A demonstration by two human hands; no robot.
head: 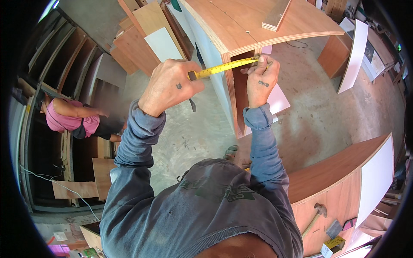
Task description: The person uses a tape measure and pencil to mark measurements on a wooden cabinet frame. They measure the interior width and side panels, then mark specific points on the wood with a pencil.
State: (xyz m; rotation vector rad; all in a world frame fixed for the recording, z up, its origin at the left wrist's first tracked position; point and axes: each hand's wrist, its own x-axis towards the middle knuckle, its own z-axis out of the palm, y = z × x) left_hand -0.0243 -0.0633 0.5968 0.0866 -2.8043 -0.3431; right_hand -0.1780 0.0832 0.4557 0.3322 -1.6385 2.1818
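Note:
My left hand [172, 85] grips the case of a tape measure, mostly hidden in the fist, with its dark mouth and hanging strap showing. From it the yellow tape blade [226, 66] runs to my right hand [263, 75], whose thumb and fingers pinch the end. The blade spans the front corner of a plywood cabinet [226, 51], just below the top panel's layered edge. Under that top the cabinet's front is open and dark inside. Its left side panel [209, 64] is pale blue-white.
A plywood offcut [274, 17] lies on the cabinet top. Lower right, another plywood cabinet [335, 190] carries a claw hammer [317, 214], a grey block and a small yellow box [334, 245]. A person in a pink top [71, 116] stands left by shelving. Boards [138, 45] lean behind.

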